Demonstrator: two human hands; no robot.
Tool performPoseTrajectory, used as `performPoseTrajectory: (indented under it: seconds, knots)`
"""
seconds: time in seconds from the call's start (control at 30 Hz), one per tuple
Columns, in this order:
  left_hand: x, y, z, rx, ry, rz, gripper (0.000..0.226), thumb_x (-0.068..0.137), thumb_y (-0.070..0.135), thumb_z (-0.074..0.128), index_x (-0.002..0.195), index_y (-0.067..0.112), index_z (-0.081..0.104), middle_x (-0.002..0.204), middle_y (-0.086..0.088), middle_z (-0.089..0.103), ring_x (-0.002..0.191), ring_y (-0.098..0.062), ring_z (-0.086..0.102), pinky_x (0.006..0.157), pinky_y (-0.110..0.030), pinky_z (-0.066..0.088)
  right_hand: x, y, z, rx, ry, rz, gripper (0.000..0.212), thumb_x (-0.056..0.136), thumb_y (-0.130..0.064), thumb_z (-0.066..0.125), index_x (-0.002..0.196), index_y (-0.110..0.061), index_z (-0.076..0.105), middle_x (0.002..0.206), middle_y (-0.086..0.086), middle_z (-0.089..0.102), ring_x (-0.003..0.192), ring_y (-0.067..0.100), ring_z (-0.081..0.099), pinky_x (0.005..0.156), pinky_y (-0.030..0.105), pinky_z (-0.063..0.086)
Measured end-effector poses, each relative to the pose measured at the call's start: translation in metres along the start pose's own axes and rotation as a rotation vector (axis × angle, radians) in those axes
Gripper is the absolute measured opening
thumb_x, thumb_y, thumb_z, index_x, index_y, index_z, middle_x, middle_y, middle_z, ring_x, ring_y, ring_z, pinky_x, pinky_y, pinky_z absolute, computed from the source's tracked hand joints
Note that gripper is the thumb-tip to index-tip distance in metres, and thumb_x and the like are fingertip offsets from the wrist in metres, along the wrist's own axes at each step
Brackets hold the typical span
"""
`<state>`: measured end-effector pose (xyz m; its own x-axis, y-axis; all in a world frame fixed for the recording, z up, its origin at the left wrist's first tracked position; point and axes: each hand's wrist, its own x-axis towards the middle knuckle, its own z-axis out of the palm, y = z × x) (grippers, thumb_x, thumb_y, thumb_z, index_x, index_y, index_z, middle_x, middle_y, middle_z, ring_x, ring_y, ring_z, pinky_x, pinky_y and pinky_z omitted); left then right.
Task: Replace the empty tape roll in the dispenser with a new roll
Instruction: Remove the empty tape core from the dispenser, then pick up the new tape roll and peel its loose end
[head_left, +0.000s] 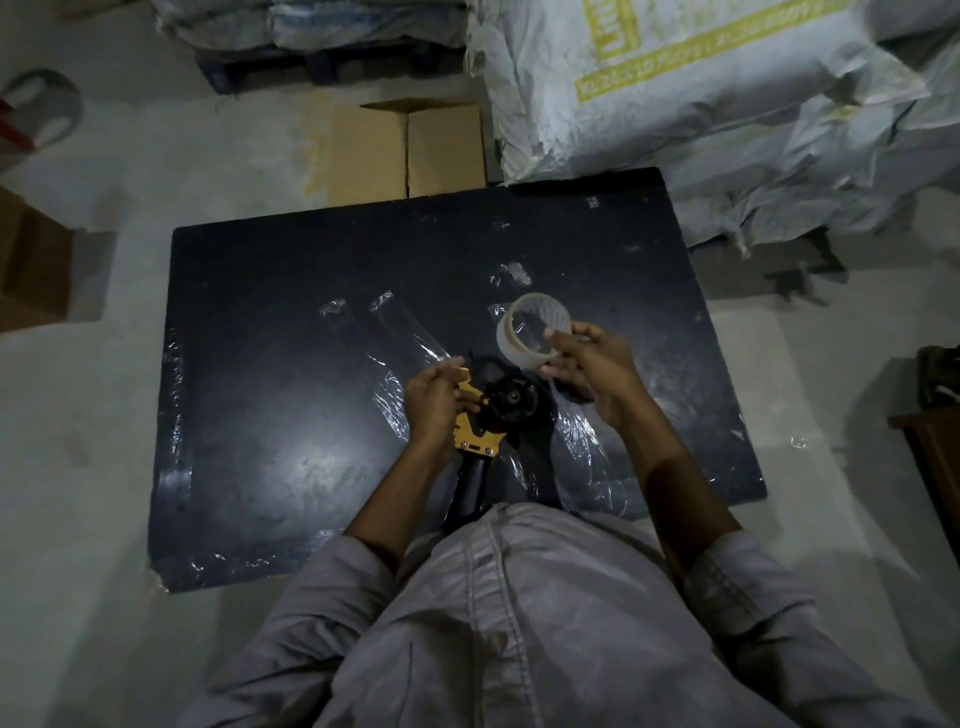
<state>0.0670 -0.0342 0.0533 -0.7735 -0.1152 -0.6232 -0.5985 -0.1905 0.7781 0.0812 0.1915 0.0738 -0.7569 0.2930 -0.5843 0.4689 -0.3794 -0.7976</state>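
A yellow and black tape dispenser (488, 415) is held over the black table (291, 405), its black hub wheel bare and facing up. My left hand (434, 402) grips the dispenser's yellow frame on its left side. The black handle runs down toward my shirt. My right hand (592, 374) holds a pale, thin-walled tape roll ring (530, 332) by its near rim, tilted, just up and right of the hub and apart from it. I cannot tell whether tape remains on that ring.
Crumpled strips of clear tape (400, 332) lie stuck on the table around my hands. A flat cardboard box (410, 150) lies past the table's far edge. Large white sacks (701, 104) are piled at the back right. A brown box (31, 270) sits at the left.
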Motion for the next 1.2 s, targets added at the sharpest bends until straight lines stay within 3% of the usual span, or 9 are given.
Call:
performPoseTrajectory:
  seconds: [0.2, 0.33, 0.43, 0.63, 0.77, 0.83, 1.0, 1.1, 1.2]
  knots:
    - [0.010, -0.006, -0.021, 0.028, 0.060, 0.072, 0.024, 0.100, -0.008, 0.060, 0.116, -0.006, 0.078, 0.087, -0.008, 0.076, 0.057, -0.010, 0.060, 0.047, -0.024, 0.046, 0.024, 0.001, 0.007, -0.149, 0.109, -0.065, 0.041, 0.099, -0.013, 0.086, 0.131, 0.004, 0.068, 0.122, 0.023, 0.080, 0.097, 0.038, 0.084, 0.075, 0.039, 0.072]
    - [0.016, -0.008, -0.031, 0.060, 0.093, 0.112, 0.023, 0.101, -0.005, 0.059, 0.111, 0.000, 0.079, 0.088, -0.010, 0.077, 0.065, -0.015, 0.066, 0.051, -0.025, 0.050, 0.039, 0.010, 0.019, -0.330, 0.152, -0.079, 0.025, 0.099, -0.013, 0.085, 0.119, -0.005, 0.074, 0.109, 0.018, 0.083, 0.076, 0.024, 0.084, 0.065, 0.031, 0.068]
    - [0.019, -0.008, -0.029, 0.074, 0.064, 0.119, 0.022, 0.101, -0.003, 0.061, 0.109, 0.005, 0.080, 0.093, -0.012, 0.077, 0.071, -0.017, 0.067, 0.054, -0.027, 0.051, 0.046, 0.015, 0.025, -0.423, 0.172, -0.090, 0.008, 0.101, -0.020, 0.082, 0.104, -0.015, 0.076, 0.097, 0.013, 0.085, 0.078, 0.026, 0.083, 0.079, 0.043, 0.070]
    - [0.012, -0.021, -0.015, 0.140, -0.089, 0.099, 0.021, 0.098, 0.000, 0.067, 0.112, 0.006, 0.081, 0.092, -0.010, 0.076, 0.069, -0.017, 0.063, 0.056, -0.030, 0.049, 0.055, 0.037, 0.016, -0.642, 0.017, -0.009, 0.040, 0.084, -0.057, 0.080, 0.104, -0.022, 0.080, 0.091, 0.000, 0.085, 0.092, 0.028, 0.083, 0.085, 0.054, 0.066]
    - [0.005, -0.022, -0.004, 0.188, -0.137, 0.103, 0.022, 0.101, -0.004, 0.062, 0.116, 0.000, 0.078, 0.095, -0.010, 0.075, 0.067, -0.015, 0.063, 0.050, -0.025, 0.049, 0.035, 0.033, 0.006, -0.522, 0.013, -0.030, 0.050, 0.080, -0.060, 0.085, 0.119, -0.029, 0.082, 0.102, -0.010, 0.083, 0.108, 0.022, 0.083, 0.083, 0.033, 0.058]
    - [0.005, -0.021, -0.001, 0.196, -0.154, 0.108, 0.022, 0.101, -0.005, 0.061, 0.115, 0.000, 0.078, 0.095, -0.010, 0.074, 0.067, -0.015, 0.062, 0.051, -0.027, 0.049, 0.027, 0.024, -0.004, -0.501, 0.084, -0.102, 0.054, 0.088, -0.045, 0.088, 0.136, -0.022, 0.078, 0.108, -0.005, 0.080, 0.099, 0.007, 0.081, 0.086, 0.027, 0.062]
    - [0.008, -0.022, 0.004, 0.234, -0.187, 0.105, 0.021, 0.102, -0.001, 0.063, 0.110, 0.008, 0.080, 0.092, -0.011, 0.073, 0.067, -0.019, 0.060, 0.054, -0.032, 0.044, 0.029, 0.026, -0.047, -0.919, 0.315, -0.366, 0.083, 0.082, -0.044, 0.096, 0.156, -0.029, 0.059, 0.153, 0.007, 0.060, 0.145, 0.029, 0.054, 0.120, 0.053, 0.050]
    - [0.006, -0.016, 0.012, 0.256, -0.189, 0.124, 0.021, 0.101, -0.004, 0.063, 0.114, 0.001, 0.078, 0.094, -0.010, 0.075, 0.065, -0.014, 0.062, 0.050, -0.025, 0.045, 0.029, 0.032, -0.052, -1.032, 0.321, -0.298, 0.116, 0.067, -0.056, 0.102, 0.165, -0.036, 0.042, 0.171, 0.010, 0.038, 0.160, 0.037, 0.030, 0.127, 0.058, 0.038]
    - [0.006, -0.015, 0.016, 0.268, -0.208, 0.127, 0.021, 0.100, -0.004, 0.064, 0.114, 0.001, 0.079, 0.095, -0.009, 0.076, 0.071, -0.016, 0.064, 0.056, -0.028, 0.049, 0.031, 0.039, -0.046, -1.123, 0.305, -0.214, 0.131, 0.064, -0.059, 0.103, 0.171, -0.036, 0.030, 0.173, 0.014, 0.033, 0.161, 0.040, 0.028, 0.128, 0.062, 0.034]
